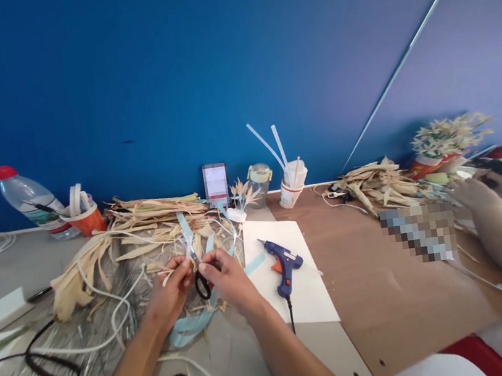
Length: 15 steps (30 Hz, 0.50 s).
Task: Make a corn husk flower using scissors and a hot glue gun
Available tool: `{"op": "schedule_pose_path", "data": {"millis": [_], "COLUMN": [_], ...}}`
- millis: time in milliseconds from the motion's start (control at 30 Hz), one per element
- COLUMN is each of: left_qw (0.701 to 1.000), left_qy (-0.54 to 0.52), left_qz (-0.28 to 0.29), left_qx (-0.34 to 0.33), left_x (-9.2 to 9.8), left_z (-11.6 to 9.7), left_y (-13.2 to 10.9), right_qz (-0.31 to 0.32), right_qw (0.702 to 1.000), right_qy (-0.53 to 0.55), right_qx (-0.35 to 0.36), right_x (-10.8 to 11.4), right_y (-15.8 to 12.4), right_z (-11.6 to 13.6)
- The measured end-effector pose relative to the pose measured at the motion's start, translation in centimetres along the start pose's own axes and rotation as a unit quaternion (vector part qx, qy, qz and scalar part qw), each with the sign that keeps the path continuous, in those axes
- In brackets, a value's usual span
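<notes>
Our left hand (172,289) pinches a pale strip (188,248), probably steadying it beside the scissors (203,287) our right hand (229,278) grips, blades toward twelve o'clock. The glue gun (283,263) lies handy at three o'clock.

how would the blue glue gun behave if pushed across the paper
The glue gun would probably slide or pivot rather than roll, given its angled handle. Its black cord could drag and twist it off line.
</notes>
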<state>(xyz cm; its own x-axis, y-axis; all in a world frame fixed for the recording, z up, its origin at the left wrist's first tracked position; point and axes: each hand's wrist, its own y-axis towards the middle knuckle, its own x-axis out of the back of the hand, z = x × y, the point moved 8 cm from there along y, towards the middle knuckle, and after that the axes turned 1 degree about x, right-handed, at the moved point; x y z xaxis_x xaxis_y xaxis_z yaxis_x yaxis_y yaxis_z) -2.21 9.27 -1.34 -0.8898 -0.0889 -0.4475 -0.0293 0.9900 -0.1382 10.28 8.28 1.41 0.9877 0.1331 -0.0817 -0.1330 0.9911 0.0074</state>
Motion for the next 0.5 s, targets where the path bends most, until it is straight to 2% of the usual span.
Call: {"op": "schedule_pose_path", "data": {"millis": [233,500], "left_qw": [0.997,0.998], "left_qy": [-0.070,-0.057], "left_qz": [-0.017,-0.013], "left_qx": [0.011,0.008], "left_x": [0.21,0.23], "left_z": [-0.03,0.07], "left_y": [-0.03,0.08], "right_qz": [0.015,0.001], "right_qw": [0.998,0.995], "right_qy": [-0.061,-0.090], "right_qx": [0.028,0.037], "right_x": [-1.04,-1.21], "right_y": [-0.63,-0.66], "right_z": [0.70,0.27]}}
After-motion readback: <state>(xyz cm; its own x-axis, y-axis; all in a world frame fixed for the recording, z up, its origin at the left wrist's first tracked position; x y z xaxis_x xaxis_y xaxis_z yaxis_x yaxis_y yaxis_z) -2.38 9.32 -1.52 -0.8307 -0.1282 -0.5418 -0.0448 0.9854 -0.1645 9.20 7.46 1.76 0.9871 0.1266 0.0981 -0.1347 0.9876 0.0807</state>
